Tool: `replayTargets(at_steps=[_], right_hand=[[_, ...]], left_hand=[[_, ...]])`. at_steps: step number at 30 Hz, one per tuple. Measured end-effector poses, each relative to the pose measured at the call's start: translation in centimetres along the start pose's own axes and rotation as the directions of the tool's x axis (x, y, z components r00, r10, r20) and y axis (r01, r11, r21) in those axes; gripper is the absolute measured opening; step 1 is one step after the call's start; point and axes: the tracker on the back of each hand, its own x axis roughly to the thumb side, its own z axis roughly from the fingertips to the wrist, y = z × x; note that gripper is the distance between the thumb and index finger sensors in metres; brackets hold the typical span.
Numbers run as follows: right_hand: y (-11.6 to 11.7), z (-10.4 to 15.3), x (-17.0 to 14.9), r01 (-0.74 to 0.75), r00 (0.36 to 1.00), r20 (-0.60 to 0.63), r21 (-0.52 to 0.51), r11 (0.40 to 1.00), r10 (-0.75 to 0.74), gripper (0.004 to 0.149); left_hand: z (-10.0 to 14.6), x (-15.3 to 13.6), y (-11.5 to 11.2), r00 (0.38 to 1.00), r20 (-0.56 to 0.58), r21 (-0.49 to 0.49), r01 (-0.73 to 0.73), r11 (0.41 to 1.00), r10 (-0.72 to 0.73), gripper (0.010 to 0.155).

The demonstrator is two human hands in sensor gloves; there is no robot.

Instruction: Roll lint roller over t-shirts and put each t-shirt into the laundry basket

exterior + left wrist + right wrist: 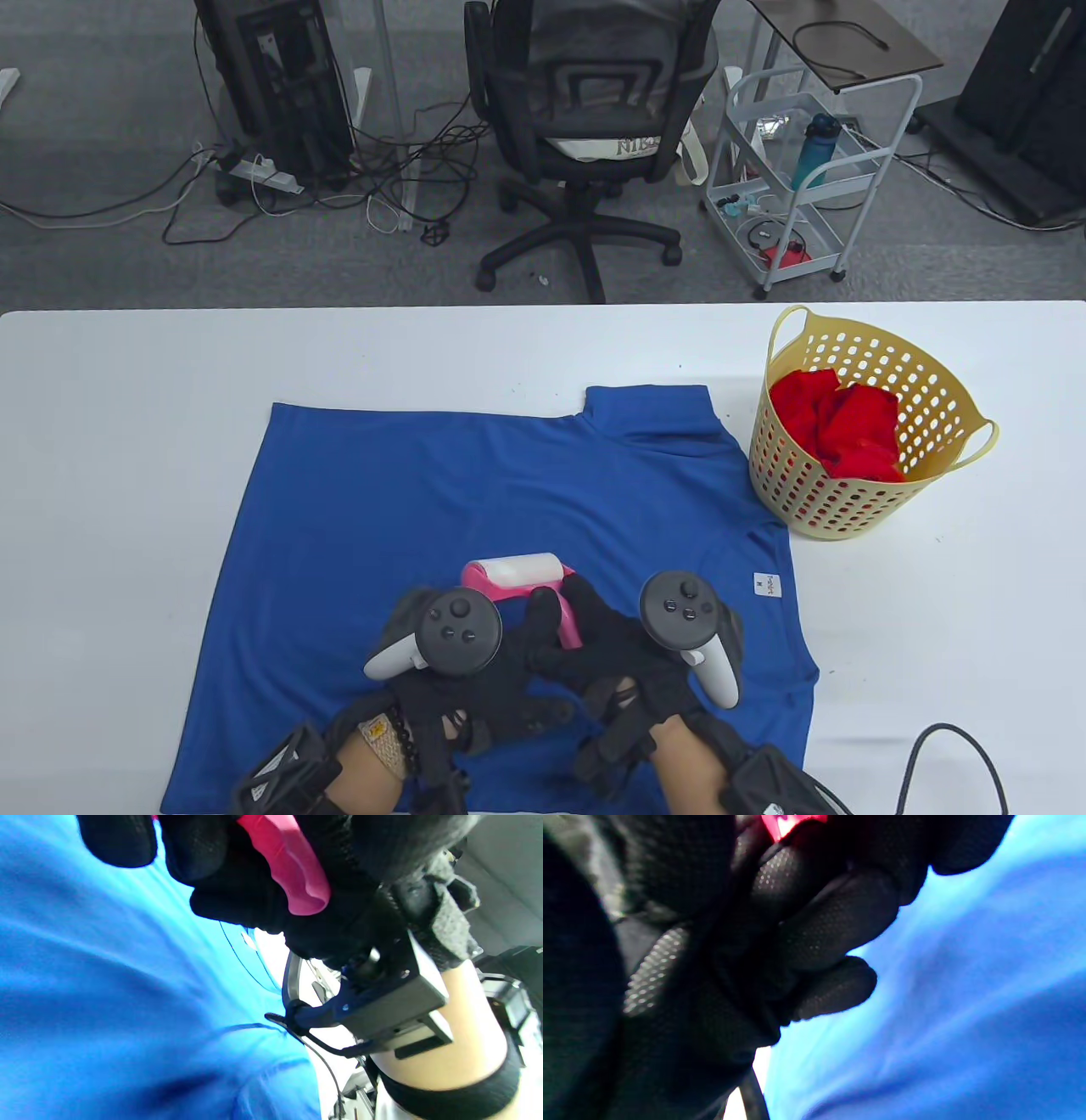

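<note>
While my right hand gripped the pink lint roller handle, roll lying crosswise just ahead, left hand fingers touched the handle; grip unclear, blue t-shirt beneath.

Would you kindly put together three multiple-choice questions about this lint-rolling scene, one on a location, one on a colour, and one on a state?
1. Where does the laundry basket stand?
A. On the table, beside the spread shirt's right edge
B. On the floor
C. On the chair

2. What colour is the t-shirt spread on the table?
A. Red
B. Blue
C. Yellow

3. What is the state of the lint roller?
A. Lying untouched on the table
B. Inside the basket
C. Handle gripped by the right hand, the left hand close against it

Answers:
1 A, the table view shows it on the white table.
2 B, the only red clothing is in the basket.
3 C, right fingers curl round the pink handle.
</note>
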Motion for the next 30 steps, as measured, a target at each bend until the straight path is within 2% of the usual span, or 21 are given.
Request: replayTargets(at_steps=[4, 6, 7, 9, 10, 11, 12, 13, 14, 16, 18, 19, 20, 22, 23, 25, 27, 28, 30], right_hand=[[-1.3, 0.2, 0.9, -0.081, 0.994, 0.055, -0.139, 0.987, 0.090, 0.079], [-2.1, 0.4, 0.9, -0.097, 0.993, 0.047, -0.199, 0.975, 0.109, 0.071], [-2.5, 0.5, 0.8, -0.125, 0.990, 0.039, -0.242, 0.962, 0.138, 0.069], [-3.9, 0.7, 0.7, -0.255, 0.961, 0.004, -0.370, 0.893, 0.276, 0.068], [-4.6, 0.9, 0.7, -0.324, 0.938, -0.024, -0.414, 0.851, 0.346, 0.067], [-5.4, 1.1, 0.7, -0.386, 0.911, -0.052, -0.454, 0.803, 0.408, 0.067], [-5.9, 1.2, 0.6, -0.411, 0.899, -0.068, -0.478, 0.777, 0.433, 0.067], [-6.6, 1.5, 0.6, -0.429, 0.890, -0.093, -0.499, 0.753, 0.446, 0.066], [-7.1, 1.6, 0.5, -0.424, 0.896, -0.107, -0.496, 0.757, 0.432, 0.066], [-7.7, 1.9, 0.6, -0.424, 0.901, -0.129, -0.465, 0.777, 0.414, 0.064], [-8.1, 2.1, 0.8, -0.455, 0.887, -0.152, -0.445, 0.771, 0.436, 0.063], [-8.3, 2.2, 0.9, -0.479, 0.875, -0.169, -0.430, 0.766, 0.453, 0.063], [-8.3, 2.2, 1.0, -0.500, 0.864, -0.181, -0.416, 0.760, 0.469, 0.063], [-8.4, 2.3, 1.1, -0.540, 0.840, -0.208, -0.391, 0.745, 0.500, 0.062], [-8.4, 2.2, 1.1, -0.552, 0.834, -0.225, -0.377, 0.744, 0.505, 0.062], [-8.4, 2.2, 1.1, -0.583, 0.812, -0.266, -0.322, 0.746, 0.519, 0.062], [-8.3, 2.3, 1.1, -0.625, 0.771, -0.326, -0.223, 0.748, 0.547, 0.062], [-8.1, 2.3, 1.1, -0.655, 0.735, -0.350, -0.144, 0.742, 0.581, 0.062], [-7.5, 2.1, 0.7, -0.662, 0.717, -0.363, -0.086, 0.745, 0.595, 0.062]], left_hand=[[0.3, 0.9, 0.7, 0.995, -0.036, 0.146, 0.096, 0.985, -0.091, 0.094], [0.5, 1.1, 1.1, 0.984, -0.079, 0.201, 0.170, 0.965, -0.157, 0.090], [0.7, 1.1, 1.3, 0.978, -0.094, 0.228, 0.205, 0.952, -0.188, 0.084], [0.9, 0.7, 2.3, 0.946, -0.142, 0.265, 0.321, 0.909, -0.293, 0.070], [0.9, 0.1, 2.8, 0.918, -0.198, 0.287, 0.389, 0.876, -0.343, 0.066], [0.9, -1.0, 3.5, 0.869, -0.291, 0.316, 0.481, 0.818, -0.400, 0.065], [0.7, -1.9, 3.9, 0.833, -0.349, 0.322, 0.538, 0.779, -0.430, 0.065], [0.3, -3.4, 4.4, 0.759, -0.439, 0.275, 0.623, 0.732, -0.481, 0.067], [-0.1, -4.9, 4.8, 0.683, -0.504, 0.175, 0.680, 0.713, -0.528, 0.070], [-0.9, -8.3, 5.3, 0.520, -0.603, -0.086, 0.711, 0.698, -0.605, 0.078], [-1.2, -10.5, 5.7, 0.443, -0.624, -0.197, 0.708, 0.678, -0.643, 0.087], [-1.3, -11.5, 5.9, 0.425, -0.629, -0.217, 0.708, 0.672, -0.651, 0.091], [-1.4, -12.3, 6.2, 0.426, -0.635, -0.228, 0.694, 0.683, -0.645, 0.093], [-1.4, -14.0, 6.6, 0.454, -0.669, -0.223, 0.632, 0.742, -0.588, 0.095], [-1.4, -15.3, 6.7, 0.482, -0.692, -0.235, 0.553, 0.799, -0.538, 0.095], [-0.6, -17.6, 6.2, 0.484, -0.765, -0.295, 0.323, 0.899, -0.425, 0.094], [-0.1, -18.2, 6.4, 0.528, -0.769, -0.233, 0.295, 0.927, -0.361, 0.094], [0.1, -18.4, 6.6, 0.515, -0.780, -0.233, 0.289, 0.928, -0.356, 0.094], [0.2, -18.6, 6.5, 0.524, -0.776, -0.239, 0.268, 0.933, -0.350, 0.094]])
